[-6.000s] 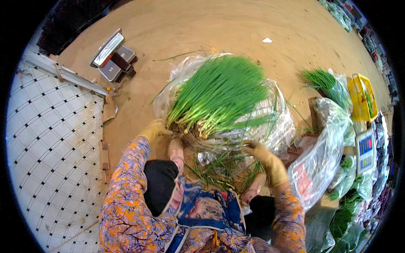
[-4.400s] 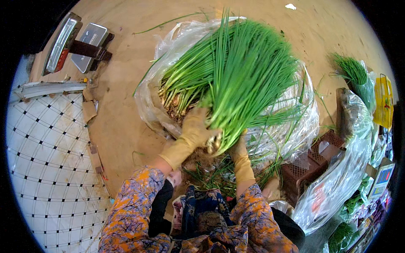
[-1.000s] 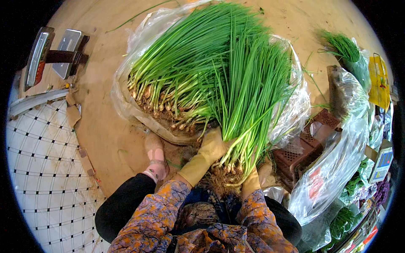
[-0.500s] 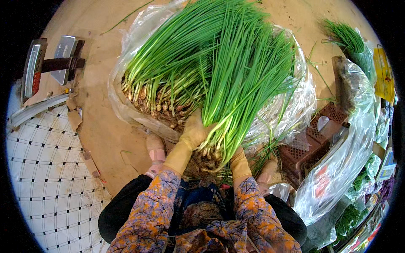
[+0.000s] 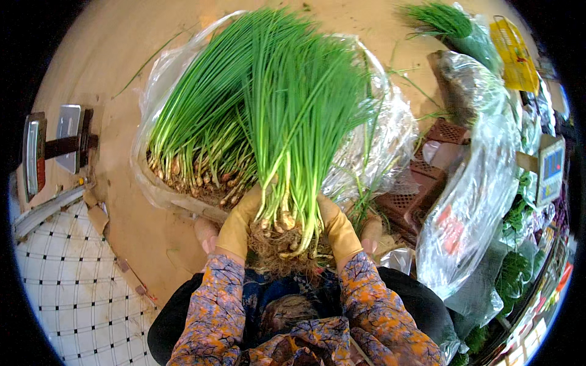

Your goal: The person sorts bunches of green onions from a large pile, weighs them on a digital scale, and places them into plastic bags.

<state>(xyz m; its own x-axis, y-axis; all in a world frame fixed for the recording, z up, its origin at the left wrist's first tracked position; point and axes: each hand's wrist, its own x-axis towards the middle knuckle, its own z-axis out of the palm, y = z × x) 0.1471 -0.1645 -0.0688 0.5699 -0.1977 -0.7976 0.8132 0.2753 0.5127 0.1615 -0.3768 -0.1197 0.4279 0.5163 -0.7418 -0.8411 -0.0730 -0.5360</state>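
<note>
A thick bunch of spring onions (image 5: 296,152) is held between my two gloved hands, its green tops pointing away and its bulbs and brown roots toward me. My left hand (image 5: 239,224), in a tan glove, grips the bunch's left side near the bulbs. On the opposite side my right hand (image 5: 337,227), gloved alike, clasps it. Most fingers of both hands are hidden behind the stalks. Beyond my left hand lies a larger pile of spring onions (image 5: 198,122), bulbs nearest me, on a clear plastic sheet (image 5: 141,143).
A scale (image 5: 70,131) stands at the far left, beside white patterned tiles (image 5: 67,274). To the right are a brown plastic crate (image 5: 400,210), a long clear plastic bag (image 5: 467,201), a yellow basket (image 5: 513,55) and another bundle of greens (image 5: 439,21). My feet flank the bunch.
The bunch has turned more upright and sits between both hands. My right hand has come up along its right side, and my left hand has shifted to its left side. The view has swung rightward.
</note>
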